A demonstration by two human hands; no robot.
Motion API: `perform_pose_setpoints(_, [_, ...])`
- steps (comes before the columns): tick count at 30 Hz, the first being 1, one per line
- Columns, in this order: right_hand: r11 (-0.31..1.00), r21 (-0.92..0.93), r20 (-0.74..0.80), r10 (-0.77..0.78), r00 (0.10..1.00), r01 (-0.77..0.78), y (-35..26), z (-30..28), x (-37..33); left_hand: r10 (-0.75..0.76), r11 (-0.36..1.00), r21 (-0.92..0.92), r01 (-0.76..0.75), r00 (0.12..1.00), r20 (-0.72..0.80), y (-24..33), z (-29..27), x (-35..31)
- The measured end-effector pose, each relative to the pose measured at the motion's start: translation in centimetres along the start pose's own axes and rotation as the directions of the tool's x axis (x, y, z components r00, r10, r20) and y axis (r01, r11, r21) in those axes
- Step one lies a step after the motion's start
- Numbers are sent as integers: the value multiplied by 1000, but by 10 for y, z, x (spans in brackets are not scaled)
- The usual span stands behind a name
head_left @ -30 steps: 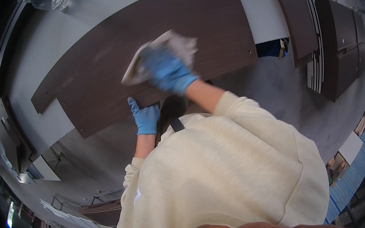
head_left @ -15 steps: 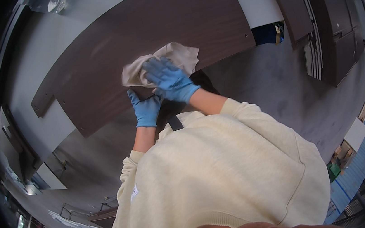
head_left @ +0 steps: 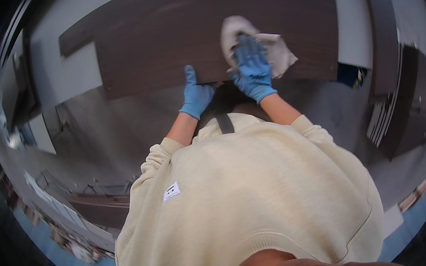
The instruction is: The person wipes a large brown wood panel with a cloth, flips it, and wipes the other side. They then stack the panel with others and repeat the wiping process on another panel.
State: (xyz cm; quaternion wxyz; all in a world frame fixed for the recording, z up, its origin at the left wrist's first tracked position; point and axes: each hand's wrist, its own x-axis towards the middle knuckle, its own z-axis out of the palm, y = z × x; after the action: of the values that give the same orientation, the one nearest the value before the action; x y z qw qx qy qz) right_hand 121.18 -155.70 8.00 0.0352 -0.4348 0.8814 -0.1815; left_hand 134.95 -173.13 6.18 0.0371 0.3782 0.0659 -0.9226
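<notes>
A long dark brown wood-grain panel (head_left: 159, 38) lies in front of me. My right hand (head_left: 253, 69), in a blue glove, presses on a crumpled off-white cloth (head_left: 279, 53) on the panel's right half. Its fingers are stretched out flat over the cloth, pointing away from me. My left hand (head_left: 196, 95), gloved the same way, is closed at the panel's near edge. The thumb lies up over the top face, while the fingers bend at the edge and are partly hidden.
White boards (head_left: 77, 70) show under and beside the panel. At the right stand more dark panels (head_left: 414, 103) and a dark blue item (head_left: 350, 74) by the panel's corner. Further dark boards (head_left: 18, 85) lean at the left, and a metal-framed rack (head_left: 98, 192) stands at lower left.
My right hand has carried the cloth rightward along the panel, away from my left hand. My left hand stays at the near edge, and the view has turned and shifted.
</notes>
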Motion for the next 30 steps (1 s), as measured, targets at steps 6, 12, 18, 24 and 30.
perform_pose_setpoints(6, [997,-37,-143,56,988,-62,48,-20,5,255,533,829,167,903,-346,14,7,-78])
perform_pose_setpoints(12, [960,-223,-195,129,972,-172,33,-2,19,495,623,772,-125,828,-265,153,-37,-167])
perform_pose_setpoints(18, [999,-44,67,-1,998,4,-175,76,96,482,875,104,-474,871,-89,292,-97,-148])
perform_pose_setpoints(24, [910,67,-115,-401,909,409,-397,175,183,66,997,-72,-26,764,642,336,-134,-137])
perform_pose_setpoints(30, [904,65,-23,-421,907,422,-335,156,156,95,995,28,-95,995,-8,349,-103,-154])
